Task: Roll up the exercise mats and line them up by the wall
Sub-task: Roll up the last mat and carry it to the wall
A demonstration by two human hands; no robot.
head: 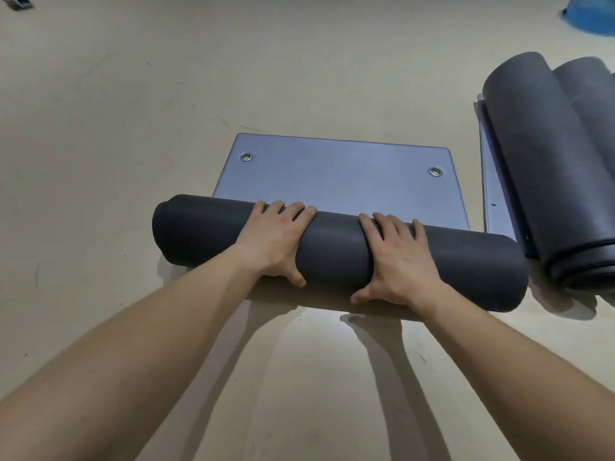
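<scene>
Our left hand and right hand sit side by side on the middle of a dark grey foam exercise mat. Each grip is clamped on the mat's thick rolled part, with fingers curved over the top and thumbs tucked against the near side. The two hands are near each other but do not touch, and a band of the roll shows between them. The roll lies across our view on the pale beige floor, its left end a little farther from us than its right. Beyond our fingers the unrolled blue-grey flat end of the same mat lies spread on the floor. It has rounded corners and two round metal eyelets near its far edge, one at each corner. To the right, just beside the roll's right end, we see two rolled dark grey mats lying side by side and touching, pointing away from us. They rest on a flat blue-grey mat strip. Far off at the top right corner is a blurred blue object, which we cannot make out.
</scene>
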